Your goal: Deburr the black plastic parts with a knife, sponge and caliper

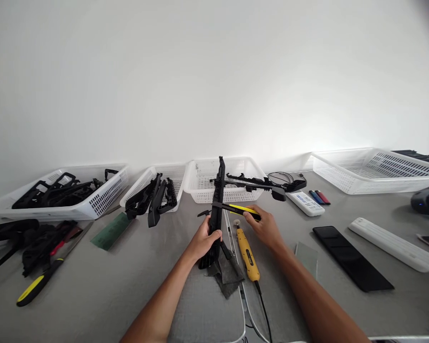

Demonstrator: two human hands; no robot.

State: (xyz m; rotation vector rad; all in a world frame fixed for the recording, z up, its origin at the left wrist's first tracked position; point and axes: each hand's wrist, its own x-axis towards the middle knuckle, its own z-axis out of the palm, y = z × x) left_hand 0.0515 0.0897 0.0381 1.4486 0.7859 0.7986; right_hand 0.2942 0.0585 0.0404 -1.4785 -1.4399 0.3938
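Note:
My left hand [204, 241] is wrapped round a long black plastic part [217, 209], holding it upright on the grey table with its lower end near a dark cloth [226, 276]. My right hand [264, 226] grips a yellow and black utility knife [238, 208], whose tip rests against the side of the black part. A yellow corded tool [248, 254] lies on the table between my forearms.
White baskets [103, 197] along the wall hold black plastic parts; another basket [346, 178] stands at the right. A second knife [39, 284], green sandpaper [110, 231], a phone [352, 257], a white remote [393, 244] and lighters [320, 196] lie around.

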